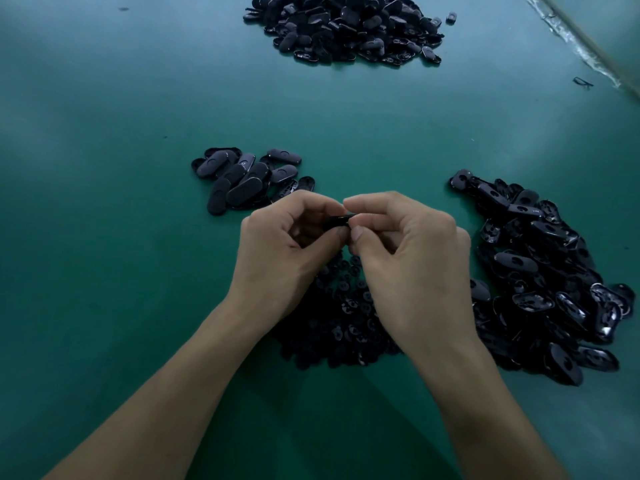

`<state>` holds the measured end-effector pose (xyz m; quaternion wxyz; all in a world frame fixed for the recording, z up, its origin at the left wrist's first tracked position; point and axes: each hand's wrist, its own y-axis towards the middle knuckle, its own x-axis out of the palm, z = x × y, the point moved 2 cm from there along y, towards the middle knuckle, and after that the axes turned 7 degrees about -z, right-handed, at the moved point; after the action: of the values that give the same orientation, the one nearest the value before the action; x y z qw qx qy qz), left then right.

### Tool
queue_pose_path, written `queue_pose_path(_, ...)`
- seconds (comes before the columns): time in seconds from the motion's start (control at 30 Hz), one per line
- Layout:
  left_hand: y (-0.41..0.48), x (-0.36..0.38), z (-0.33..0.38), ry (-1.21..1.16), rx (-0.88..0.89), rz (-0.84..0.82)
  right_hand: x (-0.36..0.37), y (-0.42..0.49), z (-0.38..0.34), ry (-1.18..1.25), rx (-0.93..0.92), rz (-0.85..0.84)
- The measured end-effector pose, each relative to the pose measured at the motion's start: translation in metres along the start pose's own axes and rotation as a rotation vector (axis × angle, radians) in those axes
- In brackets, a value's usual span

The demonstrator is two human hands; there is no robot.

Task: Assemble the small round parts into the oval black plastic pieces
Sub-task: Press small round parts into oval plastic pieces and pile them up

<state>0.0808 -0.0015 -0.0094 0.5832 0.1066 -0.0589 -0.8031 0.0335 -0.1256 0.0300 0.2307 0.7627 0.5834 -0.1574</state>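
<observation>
My left hand and my right hand meet at the centre of the green table, above a heap of small round parts. Both pinch one oval black plastic piece between thumbs and fingertips; most of it is hidden by the fingers. Whether a round part sits in it cannot be seen. A small pile of oval pieces lies just beyond my left hand, mostly smooth side up. A large pile of oval pieces spreads to the right of my right hand.
A third big pile of oval pieces lies at the far side of the green table. One stray piece sits beside it. A taped table edge runs along the top right.
</observation>
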Motion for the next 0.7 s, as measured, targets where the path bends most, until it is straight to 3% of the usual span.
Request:
queue_pose_path(0.3, 0.000, -0.002, -0.001, -0.017, -0.022, 0.034, -0.009, 0.006, 0.005, 0.055, 0.018, -0.103)
queue_pose_path(0.7, 0.001, -0.005, -0.001, -0.170, -0.010, 0.049, 0.001, 0.004, 0.008, -0.199, -0.177, 0.019)
